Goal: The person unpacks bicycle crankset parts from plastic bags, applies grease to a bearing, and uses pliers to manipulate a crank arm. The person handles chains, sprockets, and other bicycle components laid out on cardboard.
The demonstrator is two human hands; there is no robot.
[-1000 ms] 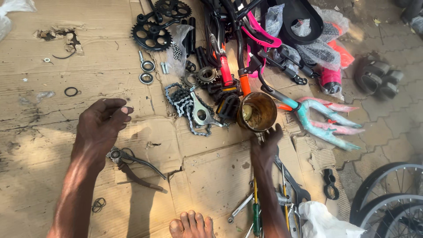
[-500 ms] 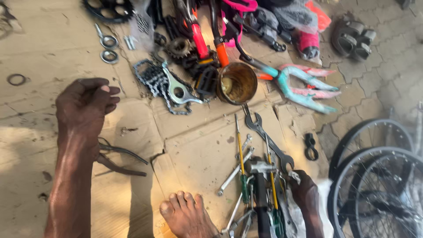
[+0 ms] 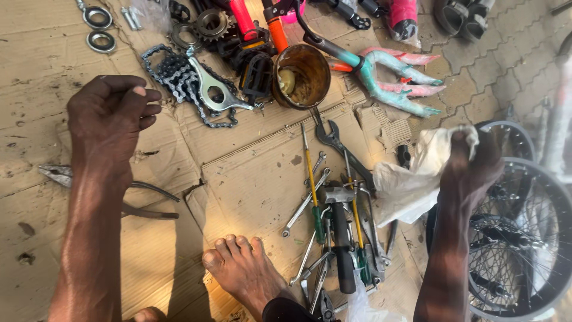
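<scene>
Up at the right, the right hand is closed in a fist around a crumpled white cloth, gripping it at its top corner. The cloth hangs down and to the left from the fist, its long axis slanting from upper right to lower left, and its loose lower end lies on the cardboard just beside a heap of hand tools. Behind the fist are spoked bicycle wheels lying on the paving.

That heap holds a hammer with a black grip, its head pointing up the frame, two yellow-shafted screwdrivers with green handles lying almost parallel to it, and several spanners. A bare foot rests on the cardboard just left of the tools.

Further up sits a round rusty tin, tipped on its side with its open mouth toward the camera, a pale lump inside. Right of it lies a teal and pink bicycle fork, legs pointing right. Left of the tin are a chain and a sprocket.

The left hand hovers over the cardboard with fingers curled in against the thumb; whether it pinches anything cannot be told. Pliers lie under its forearm.
</scene>
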